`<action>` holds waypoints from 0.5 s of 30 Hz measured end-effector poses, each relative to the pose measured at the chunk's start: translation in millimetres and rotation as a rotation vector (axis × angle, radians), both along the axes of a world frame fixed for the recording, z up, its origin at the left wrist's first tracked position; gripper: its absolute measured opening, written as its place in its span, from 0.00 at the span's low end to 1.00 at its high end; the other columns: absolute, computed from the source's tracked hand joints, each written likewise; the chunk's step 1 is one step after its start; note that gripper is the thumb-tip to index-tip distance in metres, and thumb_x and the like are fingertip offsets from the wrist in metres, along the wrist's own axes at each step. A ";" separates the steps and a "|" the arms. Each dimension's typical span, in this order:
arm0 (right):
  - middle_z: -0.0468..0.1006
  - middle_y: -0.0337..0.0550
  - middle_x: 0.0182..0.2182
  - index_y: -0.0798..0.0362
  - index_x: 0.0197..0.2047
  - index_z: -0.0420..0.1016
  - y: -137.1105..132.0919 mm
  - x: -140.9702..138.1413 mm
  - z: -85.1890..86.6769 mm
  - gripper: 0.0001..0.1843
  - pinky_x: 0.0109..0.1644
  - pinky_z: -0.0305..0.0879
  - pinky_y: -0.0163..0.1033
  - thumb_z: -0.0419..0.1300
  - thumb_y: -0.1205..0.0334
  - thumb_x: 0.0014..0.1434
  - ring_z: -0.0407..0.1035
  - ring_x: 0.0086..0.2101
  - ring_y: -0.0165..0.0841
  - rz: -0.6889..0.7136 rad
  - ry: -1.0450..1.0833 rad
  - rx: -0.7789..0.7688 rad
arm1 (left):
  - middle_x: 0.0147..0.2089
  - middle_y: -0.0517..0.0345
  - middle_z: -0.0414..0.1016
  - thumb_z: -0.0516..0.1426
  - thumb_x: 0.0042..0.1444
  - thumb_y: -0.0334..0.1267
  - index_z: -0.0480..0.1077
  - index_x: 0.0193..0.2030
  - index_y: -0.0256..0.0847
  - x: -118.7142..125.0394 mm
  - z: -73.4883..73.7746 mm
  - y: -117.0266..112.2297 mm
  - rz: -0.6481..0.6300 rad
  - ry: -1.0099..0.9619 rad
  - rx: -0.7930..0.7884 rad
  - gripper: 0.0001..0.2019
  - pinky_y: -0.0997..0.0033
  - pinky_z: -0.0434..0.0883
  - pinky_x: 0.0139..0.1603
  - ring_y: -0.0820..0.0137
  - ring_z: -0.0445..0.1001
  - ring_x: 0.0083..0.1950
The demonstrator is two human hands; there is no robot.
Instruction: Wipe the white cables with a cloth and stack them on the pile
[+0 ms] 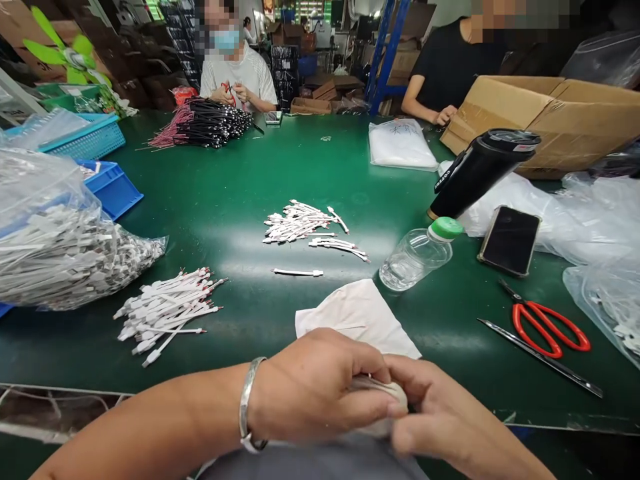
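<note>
My left hand (320, 387), with a silver bracelet at the wrist, is closed with thumb and fingers on an off-white, soft-looking piece (397, 393). Its rounded end pokes out between the fingers; the rest is hidden. My right hand (445, 417) meets it from the right, fingers curled against the same piece. Just beyond both hands a white tissue or cloth (365, 307) lies on the green table (240, 333). Short white cables lie in one pile (167, 307) at the left and another pile (300, 221) in the middle, with a single cable (297, 272) lying apart.
At the right are a clear bottle (413, 260), black tumbler (483, 170), phone (511, 240), red-handled scissors (550, 327) and a tweezer-like metal tool (545, 360). A bag of cables (75, 253) lies left. Across the table two people work near dark cables (210, 123) and a carton (540, 113).
</note>
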State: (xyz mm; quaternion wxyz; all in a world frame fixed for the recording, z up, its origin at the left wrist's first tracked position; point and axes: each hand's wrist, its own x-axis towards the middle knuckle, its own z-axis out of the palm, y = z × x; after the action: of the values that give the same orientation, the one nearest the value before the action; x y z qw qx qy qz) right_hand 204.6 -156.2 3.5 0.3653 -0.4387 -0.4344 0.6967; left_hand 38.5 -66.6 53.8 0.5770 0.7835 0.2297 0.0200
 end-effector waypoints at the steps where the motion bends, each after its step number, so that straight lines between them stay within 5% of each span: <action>1: 0.66 0.37 0.26 0.52 0.37 0.75 1.0 0.7 0.9 0.20 0.36 0.60 0.34 0.64 0.46 0.48 0.61 0.29 0.30 0.011 -0.097 0.016 | 0.27 0.63 0.69 0.56 0.54 0.37 0.73 0.35 0.38 -2.2 2.6 1.9 -0.006 0.037 0.040 0.07 0.81 0.59 0.28 0.78 0.63 0.28; 5: 0.59 0.35 0.22 0.54 0.22 0.69 -1.4 10.2 6.7 0.17 0.28 0.51 0.31 0.56 0.52 0.57 0.53 0.24 0.26 0.028 -0.332 0.164 | 0.25 0.66 0.66 0.58 0.52 0.38 0.72 0.38 0.39 -15.2 10.1 13.8 0.013 0.113 0.099 0.08 0.82 0.57 0.25 0.78 0.60 0.26; 10: 0.68 0.39 0.34 0.53 0.31 0.74 0.8 2.4 8.9 0.16 0.38 0.57 0.35 0.66 0.49 0.45 0.61 0.34 0.32 0.083 -0.135 0.144 | 0.26 0.64 0.67 0.56 0.54 0.39 0.73 0.33 0.38 -16.0 13.8 13.1 -0.025 0.104 0.053 0.07 0.82 0.58 0.26 0.78 0.62 0.28; 15: 0.56 0.34 0.20 0.55 0.19 0.68 4.1 -6.9 3.9 0.20 0.27 0.51 0.32 0.59 0.48 0.53 0.51 0.23 0.25 -0.001 -0.140 0.150 | 0.24 0.66 0.63 0.57 0.52 0.40 0.71 0.32 0.37 -10.3 11.7 11.4 0.060 0.078 -0.021 0.07 0.81 0.56 0.25 0.79 0.58 0.27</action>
State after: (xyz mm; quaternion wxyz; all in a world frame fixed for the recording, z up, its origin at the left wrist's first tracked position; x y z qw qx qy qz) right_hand 197.7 -152.1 7.4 0.3662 -0.4582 -0.5095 0.6296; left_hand 28.1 -55.2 65.4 0.5748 0.7705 0.2756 0.0041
